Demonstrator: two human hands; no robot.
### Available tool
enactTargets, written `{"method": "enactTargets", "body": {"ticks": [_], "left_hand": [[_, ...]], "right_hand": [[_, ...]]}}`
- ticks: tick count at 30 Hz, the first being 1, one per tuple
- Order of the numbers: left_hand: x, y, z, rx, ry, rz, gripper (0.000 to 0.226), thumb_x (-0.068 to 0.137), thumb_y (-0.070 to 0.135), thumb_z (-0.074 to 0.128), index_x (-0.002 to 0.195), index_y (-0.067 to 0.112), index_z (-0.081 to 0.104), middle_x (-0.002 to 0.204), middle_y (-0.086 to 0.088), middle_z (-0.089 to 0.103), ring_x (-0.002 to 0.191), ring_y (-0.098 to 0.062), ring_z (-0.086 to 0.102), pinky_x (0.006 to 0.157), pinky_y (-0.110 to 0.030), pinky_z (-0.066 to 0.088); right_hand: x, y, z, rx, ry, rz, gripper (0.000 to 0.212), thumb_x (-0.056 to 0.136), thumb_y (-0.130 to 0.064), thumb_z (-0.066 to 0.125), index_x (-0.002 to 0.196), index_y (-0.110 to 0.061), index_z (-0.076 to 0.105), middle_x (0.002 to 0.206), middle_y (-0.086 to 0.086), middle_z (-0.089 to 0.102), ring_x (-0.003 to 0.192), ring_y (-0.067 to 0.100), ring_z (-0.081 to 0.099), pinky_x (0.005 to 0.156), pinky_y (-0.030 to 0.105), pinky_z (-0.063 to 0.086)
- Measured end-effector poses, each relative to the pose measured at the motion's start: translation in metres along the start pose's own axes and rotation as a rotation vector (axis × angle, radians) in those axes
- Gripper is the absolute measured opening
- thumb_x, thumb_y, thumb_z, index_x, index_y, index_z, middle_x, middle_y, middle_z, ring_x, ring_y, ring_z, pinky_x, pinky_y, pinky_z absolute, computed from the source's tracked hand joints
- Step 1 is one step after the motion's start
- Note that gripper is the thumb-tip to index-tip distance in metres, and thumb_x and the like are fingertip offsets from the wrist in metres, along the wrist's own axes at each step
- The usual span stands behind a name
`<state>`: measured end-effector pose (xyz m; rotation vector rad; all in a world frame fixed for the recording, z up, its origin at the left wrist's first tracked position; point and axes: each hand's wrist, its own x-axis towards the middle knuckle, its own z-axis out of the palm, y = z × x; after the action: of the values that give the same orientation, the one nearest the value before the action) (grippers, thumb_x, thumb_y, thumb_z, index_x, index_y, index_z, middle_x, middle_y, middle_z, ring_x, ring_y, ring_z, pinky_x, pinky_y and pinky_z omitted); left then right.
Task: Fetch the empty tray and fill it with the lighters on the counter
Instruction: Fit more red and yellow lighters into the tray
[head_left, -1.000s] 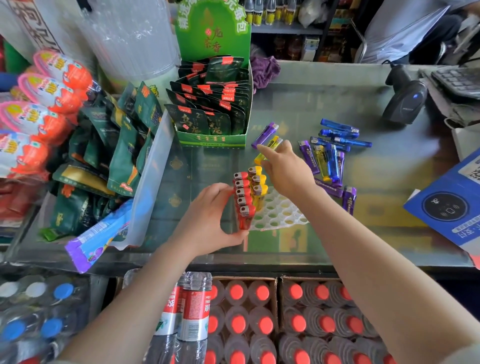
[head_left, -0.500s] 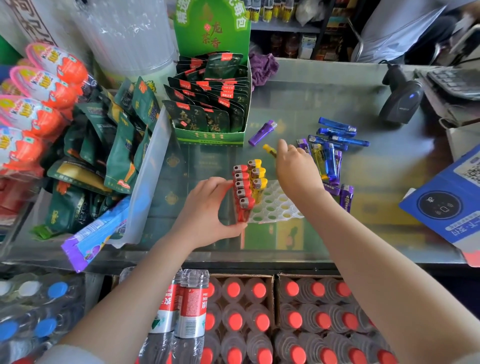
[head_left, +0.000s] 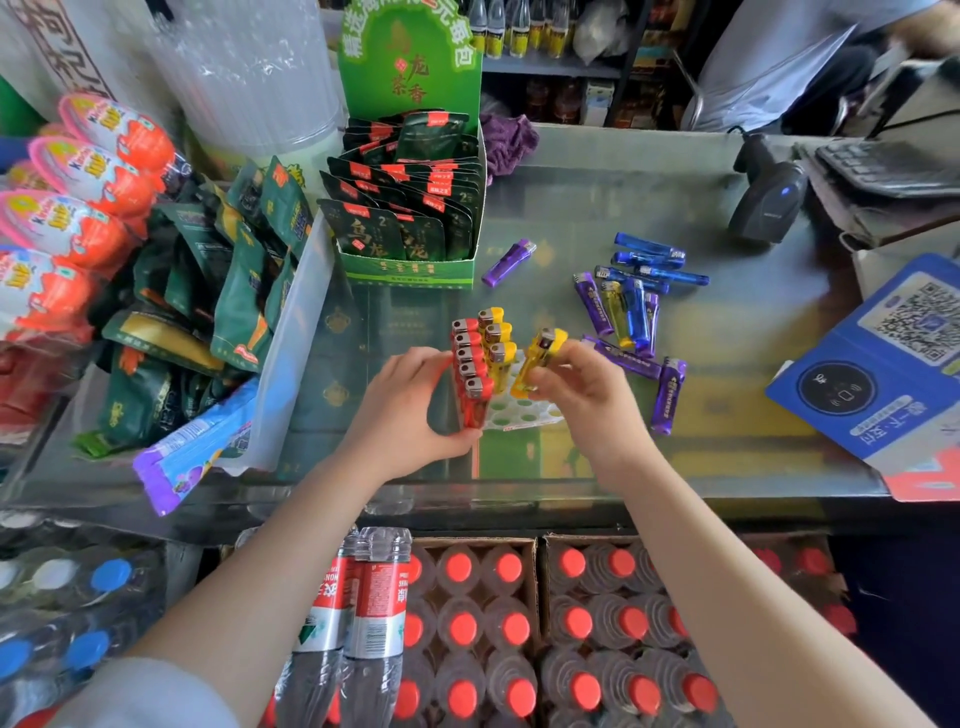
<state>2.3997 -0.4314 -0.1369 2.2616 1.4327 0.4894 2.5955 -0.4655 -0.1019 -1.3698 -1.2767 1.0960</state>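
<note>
A white tray with round holes lies on the glass counter. A row of several red lighters and three yellow lighters stand in its left side. My left hand grips the tray's left end beside the red row. My right hand pinches a yellow lighter tilted just above the tray's free holes. Loose blue and purple lighters lie in a heap to the right, and one purple lighter lies alone further back.
A green tea box stands behind the tray, snack packets crowd the left. A barcode scanner and a blue QR payment stand sit on the right. Bottle crates lie below the counter's front edge.
My right hand reached back to the loose lighters, picked up a yellow one and brought it over the tray. My left hand stayed on the tray's left end.
</note>
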Motion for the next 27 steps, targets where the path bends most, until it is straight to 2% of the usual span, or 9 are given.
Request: {"method": "enactTargets", "body": {"ticks": [4,6,8,11,14,18,20,24,27], "left_hand": [[-0.001,-0.001,0.002,-0.016,0.012,0.007,0.069,0.064,0.058,0.063,0.122,0.027,0.044,0.122,0.006,0.045,0.112,-0.014,0.036,0.087,-0.028,0.029],[-0.001,-0.002,0.002,-0.014,0.014,0.008,0.07,0.064,0.059,0.063,0.124,0.026,0.043,0.123,0.006,0.045,0.113,-0.014,0.036,0.088,-0.029,0.03],[-0.002,-0.002,0.002,-0.011,0.016,0.007,0.071,0.065,0.06,0.063,0.125,0.027,0.042,0.124,0.006,0.044,0.113,-0.013,0.035,0.088,-0.029,0.03],[-0.002,-0.003,0.002,-0.008,0.022,0.012,0.072,0.065,0.06,0.062,0.126,0.027,0.042,0.124,0.006,0.044,0.114,-0.013,0.035,0.088,-0.031,0.032],[-0.002,-0.003,0.003,-0.011,0.027,0.015,0.071,0.065,0.059,0.062,0.125,0.026,0.043,0.124,0.006,0.045,0.113,-0.013,0.036,0.088,-0.032,0.034],[-0.002,-0.004,0.004,-0.009,0.036,0.023,0.071,0.065,0.059,0.063,0.125,0.027,0.043,0.124,0.005,0.046,0.114,-0.014,0.036,0.088,-0.031,0.033],[-0.001,-0.005,0.004,-0.006,0.045,0.026,0.07,0.065,0.06,0.062,0.124,0.026,0.043,0.123,0.005,0.046,0.113,-0.013,0.037,0.087,-0.03,0.032],[-0.001,-0.005,0.004,-0.005,0.039,0.027,0.07,0.065,0.062,0.061,0.123,0.026,0.044,0.124,0.006,0.045,0.114,-0.013,0.036,0.089,-0.033,0.034],[-0.001,-0.006,0.004,-0.006,0.043,0.034,0.071,0.065,0.063,0.06,0.123,0.026,0.044,0.123,0.006,0.046,0.114,-0.013,0.037,0.09,-0.033,0.034]], "right_hand": [[-0.003,0.007,0.008,-0.155,0.007,-0.045,0.019,0.083,-0.004,0.06,0.083,-0.023,0.06,0.076,-0.009,0.064,0.074,0.013,0.061,0.075,0.028,0.05],[-0.005,0.009,0.012,-0.188,0.056,-0.101,0.019,0.082,-0.005,0.062,0.085,-0.024,0.059,0.077,-0.014,0.063,0.074,0.007,0.061,0.072,0.018,0.049],[-0.008,0.011,0.017,-0.223,0.082,-0.18,0.015,0.081,-0.005,0.063,0.09,-0.016,0.059,0.079,-0.018,0.06,0.071,-0.005,0.058,0.069,0.008,0.046],[-0.01,0.014,0.022,-0.241,0.081,-0.239,0.018,0.081,-0.005,0.064,0.096,-0.013,0.059,0.082,-0.022,0.06,0.075,-0.009,0.059,0.071,0.004,0.044],[-0.01,0.015,0.024,-0.241,0.064,-0.252,0.019,0.082,-0.004,0.063,0.098,-0.013,0.059,0.084,-0.018,0.061,0.078,-0.009,0.06,0.072,0.004,0.045],[-0.007,0.013,0.02,-0.327,0.065,-0.256,0.016,0.082,-0.005,0.063,0.094,-0.015,0.059,0.081,-0.009,0.057,0.079,-0.011,0.054,0.065,0.003,0.043],[-0.006,0.01,0.018,-0.366,0.046,-0.25,0.014,0.082,-0.006,0.063,0.091,-0.016,0.06,0.08,-0.008,0.058,0.075,-0.007,0.054,0.063,0.008,0.045],[-0.002,-0.001,0.011,-0.554,-0.041,-0.292,0.013,0.083,-0.009,0.062,0.096,-0.007,0.061,0.08,-0.007,0.056,0.059,0.015,0.054,0.058,0.024,0.043],[0.0,-0.006,0.006,-0.632,-0.083,-0.328,0.012,0.083,-0.009,0.063,0.094,-0.004,0.061,0.074,-0.012,0.049,0.046,0.003,0.044,0.049,0.015,0.033]]}}
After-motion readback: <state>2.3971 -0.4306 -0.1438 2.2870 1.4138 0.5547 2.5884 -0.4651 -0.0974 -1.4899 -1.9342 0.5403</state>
